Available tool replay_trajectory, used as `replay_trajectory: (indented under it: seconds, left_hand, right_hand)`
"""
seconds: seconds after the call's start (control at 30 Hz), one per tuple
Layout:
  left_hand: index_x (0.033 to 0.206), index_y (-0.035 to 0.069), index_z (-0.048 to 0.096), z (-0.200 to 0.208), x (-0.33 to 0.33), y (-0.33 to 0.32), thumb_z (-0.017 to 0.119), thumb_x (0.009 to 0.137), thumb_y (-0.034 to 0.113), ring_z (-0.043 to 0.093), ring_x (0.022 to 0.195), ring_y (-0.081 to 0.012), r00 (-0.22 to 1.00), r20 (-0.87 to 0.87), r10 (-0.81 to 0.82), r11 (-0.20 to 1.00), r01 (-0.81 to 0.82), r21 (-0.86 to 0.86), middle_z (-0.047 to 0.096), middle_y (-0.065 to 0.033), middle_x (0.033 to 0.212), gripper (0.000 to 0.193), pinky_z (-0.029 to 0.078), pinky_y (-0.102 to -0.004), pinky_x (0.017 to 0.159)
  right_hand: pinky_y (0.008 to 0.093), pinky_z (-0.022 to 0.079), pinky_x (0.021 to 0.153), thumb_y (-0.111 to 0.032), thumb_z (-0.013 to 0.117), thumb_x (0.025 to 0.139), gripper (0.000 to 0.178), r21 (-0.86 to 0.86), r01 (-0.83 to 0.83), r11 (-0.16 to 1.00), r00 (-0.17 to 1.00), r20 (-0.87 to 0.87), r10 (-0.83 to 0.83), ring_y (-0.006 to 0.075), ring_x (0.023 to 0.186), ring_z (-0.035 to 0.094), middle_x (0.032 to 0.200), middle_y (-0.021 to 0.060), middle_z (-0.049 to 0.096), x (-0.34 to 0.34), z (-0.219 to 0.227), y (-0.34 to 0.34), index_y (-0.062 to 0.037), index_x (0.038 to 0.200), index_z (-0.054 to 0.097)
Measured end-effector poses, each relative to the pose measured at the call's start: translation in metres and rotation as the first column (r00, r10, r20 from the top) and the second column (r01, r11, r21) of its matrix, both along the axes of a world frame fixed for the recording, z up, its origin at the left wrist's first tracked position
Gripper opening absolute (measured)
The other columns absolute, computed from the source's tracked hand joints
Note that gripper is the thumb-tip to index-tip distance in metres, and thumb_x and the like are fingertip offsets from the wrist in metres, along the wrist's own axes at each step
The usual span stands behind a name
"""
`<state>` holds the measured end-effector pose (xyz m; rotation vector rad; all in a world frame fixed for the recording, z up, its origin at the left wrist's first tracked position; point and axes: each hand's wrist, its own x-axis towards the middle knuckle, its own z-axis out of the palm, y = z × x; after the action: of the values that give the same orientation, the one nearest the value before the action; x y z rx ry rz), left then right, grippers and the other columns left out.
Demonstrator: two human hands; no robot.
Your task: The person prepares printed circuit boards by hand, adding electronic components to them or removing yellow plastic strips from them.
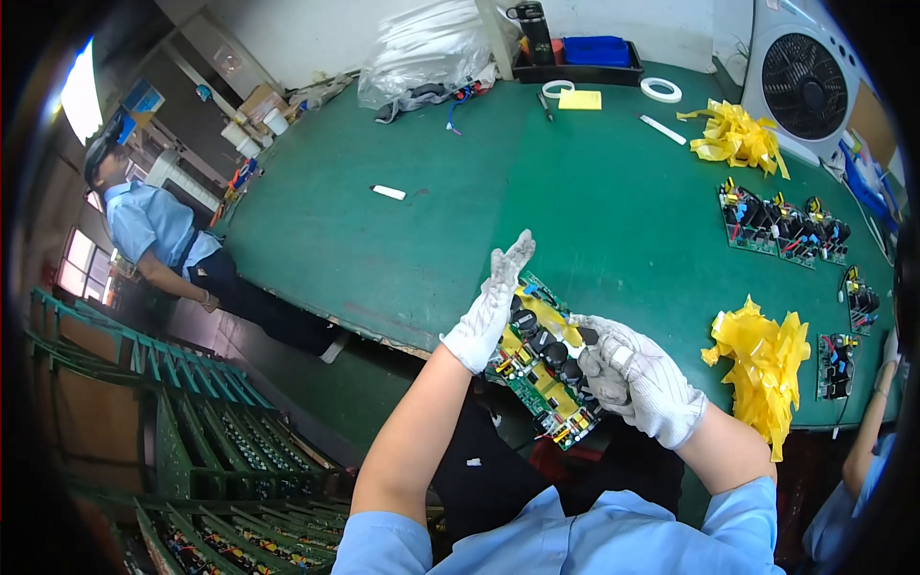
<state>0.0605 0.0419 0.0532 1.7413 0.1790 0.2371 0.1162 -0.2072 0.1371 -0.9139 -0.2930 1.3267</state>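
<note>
A green circuit board (544,391), crowded with black cylindrical parts and yellow-taped parts, is tilted at the table's near edge, in front of my body. My left hand (491,311), in a white glove, holds its left side with the fingers stretched along and past the far end; the thumb is hidden. Over the board's upper right part runs a yellow tape strip (548,312). My right hand (640,376), in a soiled white glove, is closed at the strip's end, against the board's right side. Its fingertips partly cover what it pinches.
Crumpled yellow tape (762,359) lies right of my right hand, with more yellow tape (736,137) farther back. Several circuit boards (781,225) stand at the right, near a fan (803,81). A co-worker (163,225) stands left; another person's arm (870,412) shows far right. Board racks (220,450) stand lower left.
</note>
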Motion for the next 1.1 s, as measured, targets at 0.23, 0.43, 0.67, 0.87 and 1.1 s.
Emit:
replay_trajectory:
  seconds: [0.23,0.43,0.67,0.87,1.1]
  left_hand:
    - [0.158,0.008,0.013,-0.019,0.004,0.009,0.017,0.106,0.033,0.004,0.153,-0.0238,0.995,0.095,0.03,0.999,-0.032,0.012,0.013,-0.0083,0.164,0.058,0.003,-0.0603,0.119]
    - [0.153,0.007,0.028,-0.006,0.005,0.006,0.032,0.103,0.028,0.018,0.15,-0.0259,0.99,0.062,0.126,0.991,-0.128,0.037,0.025,-0.0126,0.16,0.054,0.012,-0.0544,0.12]
    - [0.114,0.012,0.069,-0.018,-0.005,-0.008,0.061,0.08,0.001,0.031,0.144,-0.0408,0.959,0.283,-0.004,0.76,-0.181,0.624,0.043,-0.026,0.147,0.037,0.028,-0.0446,0.117]
    - [0.094,0.007,0.07,-0.028,-0.003,-0.004,0.054,0.072,-0.005,0.046,0.132,-0.0409,0.936,0.351,-0.022,0.766,-0.21,0.608,0.055,-0.0239,0.134,0.03,0.039,-0.0454,0.11]
    - [0.119,0.0,0.057,-0.018,-0.006,-0.009,0.043,0.079,-0.011,0.055,0.123,-0.0212,0.929,0.365,0.063,0.925,-0.192,0.329,0.056,-0.0159,0.134,0.043,0.045,-0.034,0.104]
  right_hand:
    - [0.0173,0.028,0.045,-0.033,0.054,0.099,0.056,-0.019,0.102,0.995,0.995,0.015,-0.102,0.0029,0.054,0.034,0.085,-0.0005,0.049,0.0,0.005,0.003,-0.005,0.145,0.038]
    - [0.0175,0.03,0.042,-0.035,0.056,0.099,0.058,0.101,0.222,0.97,0.969,-0.129,-0.209,0.0036,0.051,0.033,0.078,-0.0012,0.048,0.006,-0.014,-0.001,-0.0071,0.146,0.037]
    - [0.0213,0.046,0.054,-0.032,0.049,0.103,0.048,0.196,0.255,0.947,0.962,-0.155,-0.227,0.0047,0.051,0.044,0.085,-0.0009,0.055,0.005,-0.023,0.013,-0.0065,0.142,0.044]
    - [0.017,0.031,0.044,-0.031,0.053,0.1,0.054,0.21,0.209,0.955,0.978,-0.042,-0.205,0.0026,0.054,0.037,0.087,-0.0015,0.054,-0.011,-0.024,0.007,-0.0046,0.145,0.04]
    - [0.0168,0.028,0.044,-0.029,0.051,0.1,0.053,0.137,0.109,0.985,0.994,-0.035,-0.105,0.0024,0.053,0.033,0.083,-0.0022,0.048,-0.008,-0.019,-0.004,-0.0079,0.147,0.037]
